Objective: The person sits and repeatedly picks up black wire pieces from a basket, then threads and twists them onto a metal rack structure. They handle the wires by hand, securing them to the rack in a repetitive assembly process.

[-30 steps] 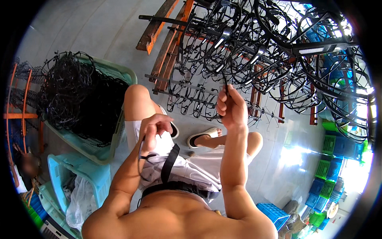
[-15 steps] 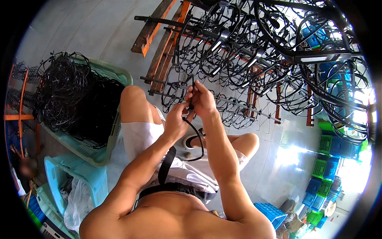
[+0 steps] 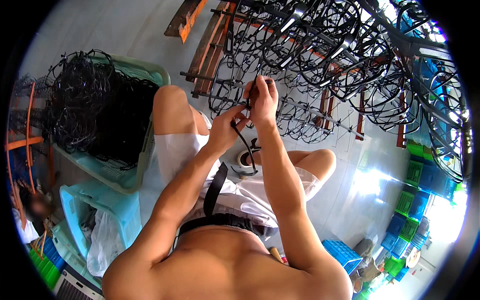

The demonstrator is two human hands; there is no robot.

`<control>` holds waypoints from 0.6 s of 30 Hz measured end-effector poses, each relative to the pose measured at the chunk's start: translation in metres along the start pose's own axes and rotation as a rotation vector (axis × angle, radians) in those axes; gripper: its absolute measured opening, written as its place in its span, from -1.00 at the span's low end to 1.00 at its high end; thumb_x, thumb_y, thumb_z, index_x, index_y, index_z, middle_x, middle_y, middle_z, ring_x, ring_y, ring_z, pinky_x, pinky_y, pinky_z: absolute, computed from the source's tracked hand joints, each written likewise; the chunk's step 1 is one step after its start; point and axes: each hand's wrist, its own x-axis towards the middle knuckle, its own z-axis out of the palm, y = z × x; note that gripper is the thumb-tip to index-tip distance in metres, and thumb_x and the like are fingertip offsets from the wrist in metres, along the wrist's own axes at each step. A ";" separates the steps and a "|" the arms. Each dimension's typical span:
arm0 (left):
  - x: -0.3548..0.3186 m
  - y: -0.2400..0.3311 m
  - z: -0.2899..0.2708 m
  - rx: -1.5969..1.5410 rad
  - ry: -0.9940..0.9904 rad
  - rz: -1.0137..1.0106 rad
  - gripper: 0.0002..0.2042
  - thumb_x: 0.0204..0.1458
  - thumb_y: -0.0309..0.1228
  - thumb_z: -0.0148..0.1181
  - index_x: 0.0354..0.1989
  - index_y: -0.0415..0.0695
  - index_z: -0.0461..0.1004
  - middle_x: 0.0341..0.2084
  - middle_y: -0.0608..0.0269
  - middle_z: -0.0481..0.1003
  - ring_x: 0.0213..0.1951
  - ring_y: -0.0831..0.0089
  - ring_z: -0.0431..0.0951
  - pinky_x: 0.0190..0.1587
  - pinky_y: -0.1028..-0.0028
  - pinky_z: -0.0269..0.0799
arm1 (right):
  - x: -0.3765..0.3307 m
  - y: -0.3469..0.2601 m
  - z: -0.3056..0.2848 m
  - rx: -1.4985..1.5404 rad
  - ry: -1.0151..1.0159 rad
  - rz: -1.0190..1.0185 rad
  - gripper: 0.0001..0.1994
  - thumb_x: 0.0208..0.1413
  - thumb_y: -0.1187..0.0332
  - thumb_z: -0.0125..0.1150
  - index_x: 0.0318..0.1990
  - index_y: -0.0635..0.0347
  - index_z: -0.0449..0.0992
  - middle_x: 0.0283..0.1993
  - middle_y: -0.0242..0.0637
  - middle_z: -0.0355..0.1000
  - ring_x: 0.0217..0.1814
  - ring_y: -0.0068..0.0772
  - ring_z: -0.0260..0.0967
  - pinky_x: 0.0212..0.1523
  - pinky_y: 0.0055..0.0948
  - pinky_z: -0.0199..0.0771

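A thin, bendy black strip (image 3: pixel 247 145) is held between my two hands, over the space between my knees. My left hand (image 3: pixel 226 131) pinches it with thumb and fingers, and one part loops down from there toward my lap. Slightly farther away, my right hand (image 3: pixel 263 104) is closed around its upper part, fingers curled. The strip's exact kind is not plain, and my fingers hide the part between the hands. Just beyond my hands is a rack (image 3: pixel 320 120) hung with many looped black strips.
To the left, a large pale green basket (image 3: pixel 127 181) holds a tangled heap of black strips (image 3: pixel 82 107). A light blue basket (image 3: pixel 131 212) with clear plastic stands nearer. A blue crate (image 3: pixel 343 253) is at the lower right; green and blue crates (image 3: pixel 414 172) line the right.
Both hands have moved farther from my body. My right hand's fingers have curled in around the strip's upper part. The view has shifted a little.
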 end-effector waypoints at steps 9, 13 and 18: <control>0.000 0.008 -0.002 -0.023 -0.039 -0.099 -0.67 -0.05 -0.52 0.25 -0.06 -0.20 0.45 -0.49 0.19 0.54 -0.62 0.43 0.38 -0.50 0.46 0.32 | -0.001 0.000 -0.002 -0.021 -0.023 -0.052 -0.85 0.21 0.33 0.02 -0.31 0.18 0.26 -0.53 -0.26 0.38 -0.61 -0.50 0.25 -0.55 -0.54 0.27; -0.001 0.001 0.000 -0.045 -0.010 -0.075 -0.67 -0.05 -0.54 0.24 -0.05 -0.21 0.45 -0.51 0.21 0.53 -0.61 0.47 0.37 -0.51 0.49 0.31 | -0.008 -0.003 0.004 -0.028 -0.018 -0.052 -0.85 0.21 0.33 0.02 -0.31 0.18 0.26 -0.54 -0.26 0.38 -0.61 -0.51 0.25 -0.55 -0.56 0.26; -0.001 -0.006 0.005 -0.139 -0.007 -0.077 -0.67 -0.04 -0.53 0.25 -0.04 -0.20 0.45 -0.51 0.24 0.53 -0.61 0.54 0.35 -0.51 0.51 0.29 | -0.002 -0.006 0.001 -0.030 -0.029 -0.013 -0.85 0.21 0.33 0.02 -0.33 0.19 0.26 -0.54 -0.26 0.38 -0.62 -0.50 0.24 -0.55 -0.54 0.26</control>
